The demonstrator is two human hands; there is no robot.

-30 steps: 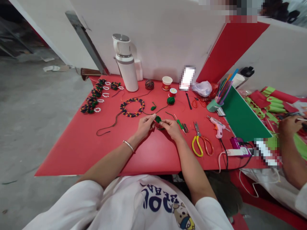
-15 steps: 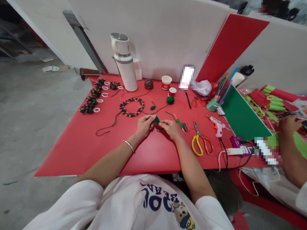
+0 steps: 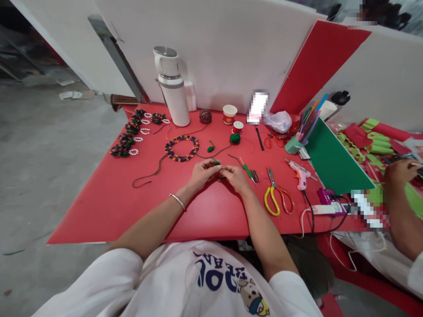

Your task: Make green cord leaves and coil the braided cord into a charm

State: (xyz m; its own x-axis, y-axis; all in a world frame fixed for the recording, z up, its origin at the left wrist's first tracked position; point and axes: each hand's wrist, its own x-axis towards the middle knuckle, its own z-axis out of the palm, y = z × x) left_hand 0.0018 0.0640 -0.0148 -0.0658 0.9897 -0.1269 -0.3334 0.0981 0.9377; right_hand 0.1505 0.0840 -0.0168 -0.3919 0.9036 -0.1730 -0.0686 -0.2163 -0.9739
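My left hand [image 3: 202, 172] and my right hand [image 3: 234, 175] meet over the middle of the red table [image 3: 109, 198], fingers pinched together on a small green yarn piece [image 3: 217, 163] that is mostly hidden between them. A dark cord runs from the piece back to a green yarn ball [image 3: 235, 138]. A beaded multicoloured ring [image 3: 182, 148] lies just beyond my left hand. A green-handled crochet hook [image 3: 247, 170] lies right of my right hand.
Yellow and orange scissors [image 3: 276, 196], a pink glue gun [image 3: 299, 172], a white thermos [image 3: 172, 88], a paper cup [image 3: 230, 114] and small finished yarn flowers [image 3: 127, 138] lie around. A green board [image 3: 333, 158] leans at right. Another person's hand [image 3: 398, 171] works at far right.
My hands have drawn closer together and now cover most of the green piece, which showed clearly between the fingertips before. The view shifted slightly.
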